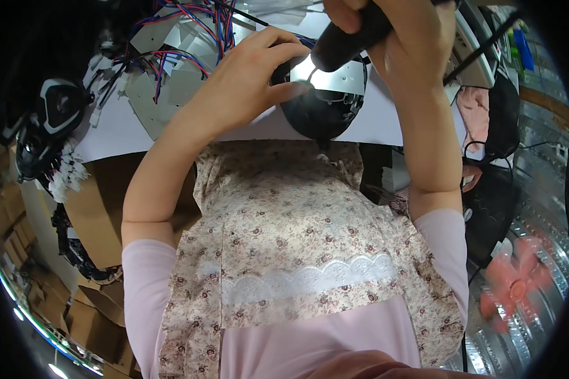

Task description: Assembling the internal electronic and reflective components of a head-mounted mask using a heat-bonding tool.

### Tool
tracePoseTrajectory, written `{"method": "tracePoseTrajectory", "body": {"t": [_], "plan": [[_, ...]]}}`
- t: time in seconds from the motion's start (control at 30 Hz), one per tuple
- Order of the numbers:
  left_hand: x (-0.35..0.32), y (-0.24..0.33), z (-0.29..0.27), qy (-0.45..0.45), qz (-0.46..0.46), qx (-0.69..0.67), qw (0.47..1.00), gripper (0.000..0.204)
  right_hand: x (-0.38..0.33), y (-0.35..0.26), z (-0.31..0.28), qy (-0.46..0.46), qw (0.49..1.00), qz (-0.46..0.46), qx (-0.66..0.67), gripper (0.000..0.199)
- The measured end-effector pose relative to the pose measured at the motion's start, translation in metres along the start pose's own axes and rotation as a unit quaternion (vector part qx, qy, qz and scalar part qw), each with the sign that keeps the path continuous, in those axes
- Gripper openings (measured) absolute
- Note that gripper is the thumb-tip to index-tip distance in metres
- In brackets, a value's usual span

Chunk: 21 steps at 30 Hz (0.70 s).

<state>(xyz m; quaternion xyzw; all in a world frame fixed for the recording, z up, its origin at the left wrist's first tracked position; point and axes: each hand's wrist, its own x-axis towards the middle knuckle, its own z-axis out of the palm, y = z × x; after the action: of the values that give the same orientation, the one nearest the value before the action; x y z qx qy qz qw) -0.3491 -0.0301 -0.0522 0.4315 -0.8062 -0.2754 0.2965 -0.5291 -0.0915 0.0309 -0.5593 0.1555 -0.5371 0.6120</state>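
A round black housing (325, 120) rests on the white table in front of my apron, with a shiny metal plate (341, 82) set in its top. My left hand (256, 72) grips the housing's left side, fingers curled along the far rim and thumb at the plate's edge. Wrapped in my right hand (414, 44) is a black electric screwdriver (351, 41), tilted down to the left. Its thin bit points at the plate near my left thumb; whether a screw sits under the tip cannot be made out.
Red, blue and black wires (221, 25) lie over flat metal pieces (177, 85) at the back left. A black and grey moulded part (60, 104) and white connectors (66, 174) are at the left edge. A pink cloth (474, 117) lies right; a pink fan (515, 287) stands lower right.
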Motion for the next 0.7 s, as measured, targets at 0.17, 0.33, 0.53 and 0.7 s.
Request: {"method": "tracePoseTrajectory", "body": {"t": [0.17,0.33,0.53,0.7], "plan": [[0.001,-0.005,0.003,0.014,0.048,0.004,0.999,0.047,0.01,-0.004,0.005,0.0,0.999,0.05,-0.02,0.01],[0.005,-0.001,0.001,-0.006,0.068,-0.016,0.998,0.051,0.013,0.006,-0.001,-0.045,0.997,0.056,-0.001,0.01],[0.006,0.005,-0.001,-0.025,0.049,-0.004,0.998,0.049,0.007,0.009,-0.001,-0.029,0.999,0.027,0.022,0.007],[0.006,0.007,-0.002,-0.028,0.056,0.013,0.998,0.048,0.004,0.012,0.001,-0.017,0.999,0.036,-0.024,0.006]]}}
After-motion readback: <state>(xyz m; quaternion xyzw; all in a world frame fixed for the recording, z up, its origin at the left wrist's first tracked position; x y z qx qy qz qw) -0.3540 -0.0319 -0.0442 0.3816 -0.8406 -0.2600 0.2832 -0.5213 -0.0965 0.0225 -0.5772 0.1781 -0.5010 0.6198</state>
